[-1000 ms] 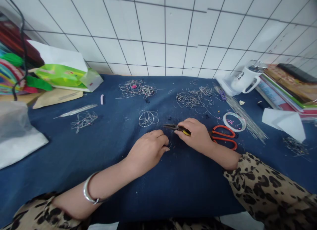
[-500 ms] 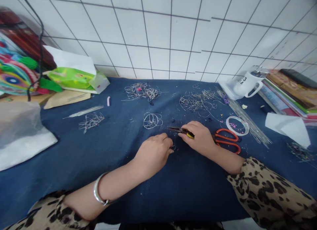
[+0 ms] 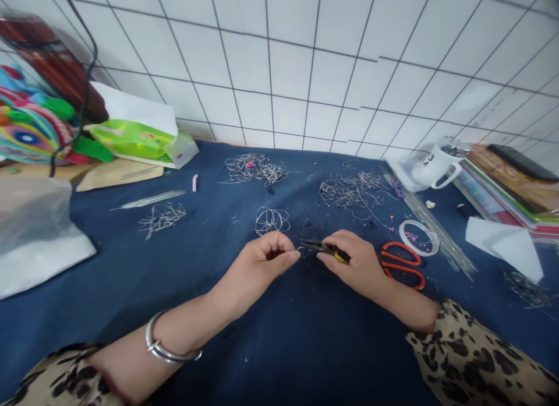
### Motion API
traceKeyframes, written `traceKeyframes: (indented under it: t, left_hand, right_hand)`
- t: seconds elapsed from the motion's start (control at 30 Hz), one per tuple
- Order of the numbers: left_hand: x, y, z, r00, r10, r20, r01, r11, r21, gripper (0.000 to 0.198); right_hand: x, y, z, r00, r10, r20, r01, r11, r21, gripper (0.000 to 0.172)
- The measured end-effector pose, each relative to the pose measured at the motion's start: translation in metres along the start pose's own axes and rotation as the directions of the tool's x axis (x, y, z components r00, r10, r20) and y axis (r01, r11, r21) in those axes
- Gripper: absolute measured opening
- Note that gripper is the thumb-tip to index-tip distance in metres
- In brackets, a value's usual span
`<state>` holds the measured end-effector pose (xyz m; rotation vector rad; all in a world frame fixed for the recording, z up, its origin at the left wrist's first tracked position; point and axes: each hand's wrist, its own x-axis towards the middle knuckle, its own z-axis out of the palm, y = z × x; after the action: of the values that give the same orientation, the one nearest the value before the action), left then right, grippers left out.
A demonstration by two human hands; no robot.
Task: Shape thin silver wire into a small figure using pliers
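My left hand (image 3: 261, 263) is closed in a pinch on a small bent piece of thin wire, lifted slightly off the blue cloth (image 3: 196, 289). My right hand (image 3: 356, 260) grips small pliers (image 3: 325, 249) with yellow-and-black handles; their dark tip points left and nearly meets the left fingertips. A looped wire flower shape (image 3: 271, 219) lies just beyond the left hand. Orange-handled scissors (image 3: 402, 263) lie right of my right hand.
Tangled wire piles (image 3: 255, 168) (image 3: 349, 187) lie toward the tiled wall. A tape roll (image 3: 417, 237), a bundle of straight wires (image 3: 437, 225), a white mug (image 3: 432, 164) and stacked books (image 3: 506, 173) sit at right. Bags (image 3: 135, 135) and white plastic (image 3: 35, 231) lie at left.
My left hand has lifted off the cloth and turned, pinching the wire piece up to the pliers' tip. The view has tilted down a little.
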<state>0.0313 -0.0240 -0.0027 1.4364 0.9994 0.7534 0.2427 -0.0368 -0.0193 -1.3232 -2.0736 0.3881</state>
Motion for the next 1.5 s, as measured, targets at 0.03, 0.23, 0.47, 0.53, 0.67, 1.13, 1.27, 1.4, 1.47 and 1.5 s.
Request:
traceKeyframes:
  t: [0.03, 0.23, 0.47, 0.53, 0.67, 1.13, 1.27, 1.4, 1.47, 1.5]
  left_hand:
    - [0.0, 0.0, -0.001, 1.0, -0.007, -0.009, 0.007, 0.999, -0.045, 0.016]
    - [0.0, -0.003, -0.001, 0.996, -0.017, -0.091, 0.007, 0.994, -0.109, 0.016]
    - [0.0, -0.007, 0.0, 0.996, -0.015, -0.091, 0.003, 0.991, -0.13, 0.017]
    - [0.0, -0.006, 0.001, 0.996, -0.011, -0.085, 0.0, 0.993, -0.12, 0.016]
    - [-0.001, -0.005, -0.001, 0.999, -0.015, -0.044, 0.01, 0.992, -0.122, 0.015]
    - [-0.001, 0.0, -0.01, 0.995, 0.056, 0.084, -0.069, 0.985, 0.156, 0.018]
    - [-0.002, 0.001, -0.01, 0.994, 0.09, 0.067, -0.108, 0.93, 0.35, 0.019]
    - [-0.003, 0.002, -0.01, 0.984, 0.155, 0.084, -0.176, 0.873, 0.454, 0.016]
    - [-0.002, 0.002, -0.01, 0.979, 0.176, 0.106, -0.205, 0.855, 0.476, 0.015]
    - [-0.002, 0.002, -0.01, 0.975, 0.192, 0.112, -0.222, 0.843, 0.491, 0.015]
  right_hand:
    - [0.0, -0.001, -0.001, 1.0, -0.001, 0.015, 0.001, 1.0, 0.002, 0.016]
    - [0.001, -0.003, -0.002, 0.999, 0.021, 0.04, -0.022, 0.999, 0.031, 0.017]
    - [0.0, -0.007, -0.002, 0.999, -0.025, 0.047, 0.025, 1.0, -0.006, 0.014]
    - [0.0, -0.007, -0.002, 0.998, -0.028, 0.051, 0.029, 0.999, -0.024, 0.015]
    - [-0.002, -0.006, -0.002, 0.997, 0.007, 0.078, -0.003, 0.999, -0.049, 0.016]
    - [-0.001, -0.005, -0.002, 0.968, 0.023, 0.249, 0.015, 0.989, -0.148, 0.016]
    - [-0.002, -0.005, -0.001, 0.967, 0.021, 0.252, 0.021, 0.986, -0.163, 0.016]
    - [-0.003, -0.007, -0.003, 0.964, 0.042, 0.263, 0.016, 0.976, -0.216, 0.017]
    - [-0.003, -0.008, -0.004, 0.964, 0.057, 0.258, 0.01, 0.968, -0.251, 0.018]
    - [-0.004, -0.008, -0.004, 0.965, 0.061, 0.254, 0.008, 0.965, -0.264, 0.018]
